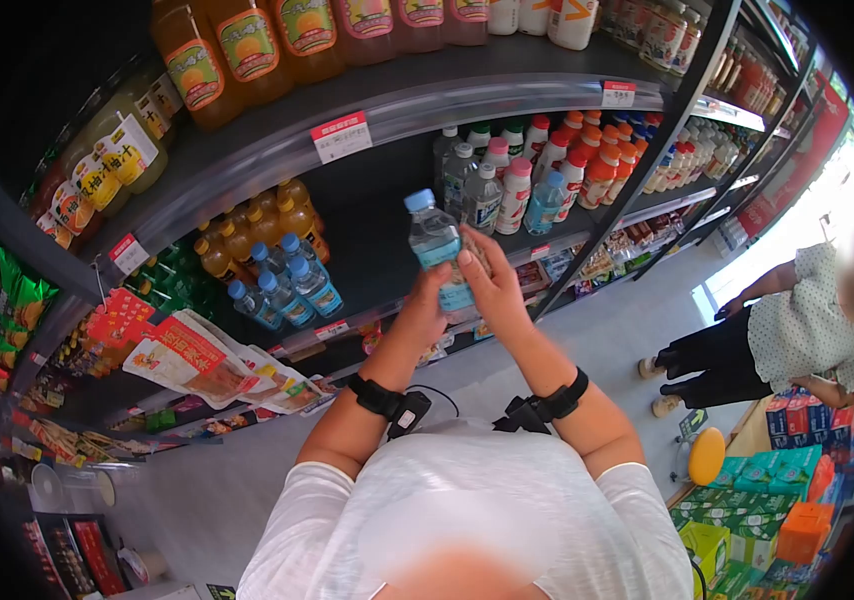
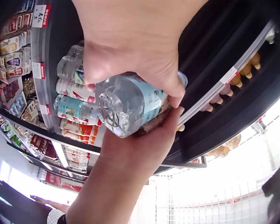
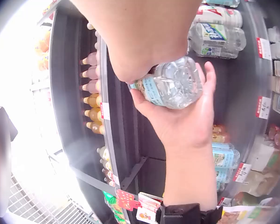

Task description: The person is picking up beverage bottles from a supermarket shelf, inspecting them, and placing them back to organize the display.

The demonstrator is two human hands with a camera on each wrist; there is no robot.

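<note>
A clear plastic water bottle (image 1: 435,240) with a light blue cap and blue label is held in both hands, tilted, before the shelf in the head view. The left hand (image 1: 431,302) grips its lower left side, thumb on the label. From the right, the right hand (image 1: 492,282) holds it with the thumb across the label. In the left wrist view the bottle's clear base (image 2: 119,107) faces the camera between both hands. In the right wrist view the left hand (image 3: 182,119) cups the bottle from below, some fingers extended past it.
Blue-capped bottles (image 1: 297,285) stand on the shelf to the left, with amber drinks (image 1: 247,235) behind. Clear and coloured bottles (image 1: 517,185) stand right of centre. A shelf edge with price tags (image 1: 342,135) runs above the hands. Hanging snack packs (image 1: 187,355) jut out left; another person (image 1: 797,320) stands right.
</note>
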